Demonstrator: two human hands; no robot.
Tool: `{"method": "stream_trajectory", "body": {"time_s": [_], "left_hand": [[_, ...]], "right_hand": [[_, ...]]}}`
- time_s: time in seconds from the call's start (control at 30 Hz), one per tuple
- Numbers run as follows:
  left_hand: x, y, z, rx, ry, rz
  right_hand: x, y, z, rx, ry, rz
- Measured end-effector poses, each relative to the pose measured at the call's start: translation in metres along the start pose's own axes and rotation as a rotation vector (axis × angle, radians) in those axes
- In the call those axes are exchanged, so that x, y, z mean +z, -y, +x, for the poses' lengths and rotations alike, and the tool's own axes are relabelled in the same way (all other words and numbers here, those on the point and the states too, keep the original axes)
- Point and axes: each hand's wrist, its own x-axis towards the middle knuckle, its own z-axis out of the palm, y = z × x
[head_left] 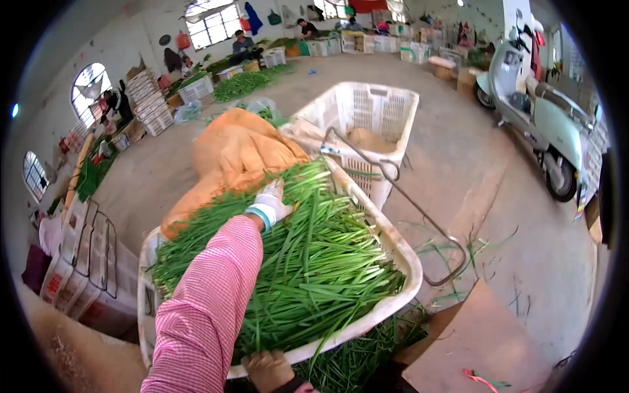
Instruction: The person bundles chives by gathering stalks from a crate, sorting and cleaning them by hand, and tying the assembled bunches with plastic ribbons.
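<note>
- I'd keep the gloved left hand (270, 202) light on the green stalks (321, 249), working along their length to avoid creasing them; they lie heaped in the white crate (407, 262).
- The left arm reaches forward across the heap, palm down; whether its fingers grip any stalks, I can't tell.
- The bare right hand (267, 370) curls closed over the crate's near rim, probably bracing it.

Up front, 1 gloved hand (270, 203), 1 bare hand (267, 371), 1 greens-filled crate (411, 267) and 1 orange cloth (237, 147) are counted; at right, 1 scooter (557, 124) is seen.
</note>
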Motion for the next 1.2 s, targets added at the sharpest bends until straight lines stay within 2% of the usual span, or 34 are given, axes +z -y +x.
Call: {"method": "stream_trajectory", "body": {"time_s": [0.07,0.1,0.13,0.17,0.2,0.23,0.27,0.33,0.37,0.47,0.53,0.57,0.63,0.67,0.73,0.8,0.87,0.93,0.97,1.0,1.07,1.1,1.13,1.17,1.2], "left_hand": [[0.016,0.004,0.018,-0.149,0.156,-0.190],[0.021,0.006,0.021,-0.158,0.127,-0.148],[0.019,0.005,0.023,-0.167,0.097,-0.111],[0.019,0.008,0.035,-0.174,0.155,-0.036],[0.020,0.011,0.034,-0.127,0.088,-0.043],[0.015,0.012,0.034,-0.138,0.171,-0.049],[0.008,0.013,0.034,-0.145,0.246,-0.058],[0.001,0.013,0.020,-0.155,0.131,-0.158],[0.002,0.020,0.013,-0.211,0.013,-0.288],[0.010,0.057,0.007,-0.173,-0.092,-0.809],[0.008,0.074,0.001,-0.148,-0.123,-0.951],[0.005,0.078,-0.003,-0.121,-0.135,-1.083],[0.000,0.081,-0.013,-0.114,-0.181,-1.094],[-0.003,0.081,-0.017,-0.104,-0.215,-1.087],[-0.003,0.078,-0.022,-0.120,-0.103,-1.195],[-0.012,0.071,-0.033,-0.160,-0.108,-1.223],[-0.012,0.071,-0.035,-0.106,-0.071,-1.230],[-0.008,0.069,-0.040,-0.040,-0.032,-1.296],[-0.006,0.064,-0.047,0.029,-0.061,-1.275],[-0.002,0.059,-0.056,0.149,-0.274,-0.915],[-0.003,0.050,-0.077,0.194,-0.299,-0.677],[-0.011,0.045,-0.088,0.190,-0.294,-0.673],[-0.019,0.039,-0.098,0.144,-0.278,-0.391],[-0.031,0.031,-0.111,0.097,-0.253,-0.112],[-0.053,0.024,-0.126,-0.004,-0.055,-0.024]], "right_hand": [[-0.005,0.003,-0.009,-0.049,-0.394,-0.064],[-0.003,0.004,-0.010,-0.059,-0.293,-0.051],[-0.001,0.003,-0.013,-0.048,-0.271,-0.026],[0.000,0.003,-0.015,-0.067,-0.282,0.014],[-0.001,0.003,-0.015,-0.091,-0.303,0.046],[-0.004,0.002,-0.014,-0.105,-0.176,0.091],[-0.022,0.000,-0.012,-0.107,-0.181,0.085],[-0.046,-0.003,-0.016,-0.089,-0.088,-0.067],[-0.050,-0.005,-0.019,-0.084,-0.055,-0.126],[-0.049,-0.026,-0.027,-0.334,-0.190,-0.096],[-0.094,-0.047,-0.026,-0.465,-0.197,0.400],[-0.117,-0.058,-0.031,-0.354,-0.197,0.732],[-0.174,-0.077,-0.015,-0.129,-0.391,0.695],[-0.187,-0.091,-0.001,-0.048,-0.478,0.851],[-0.206,-0.117,0.047,0.024,-0.568,1.112],[-0.215,-0.138,0.099,-0.040,-0.690,1.175],[-0.213,-0.148,0.141,0.279,-0.789,1.194],[-0.190,-0.191,0.203,0.384,-1.035,1.601],[-0.180,-0.209,0.225,0.406,-1.044,1.770],[-0.177,-0.200,0.223,0.249,-1.019,1.815],[-0.176,-0.194,0.217,0.410,-0.861,2.075],[-0.171,-0.202,0.210,0.409,-0.800,1.951],[-0.153,-0.220,0.215,0.054,-0.654,2.063],[-0.152,-0.221,0.214,-0.007,-0.637,2.103],[-0.149,-0.219,0.210,-0.057,-0.625,2.148]]}}
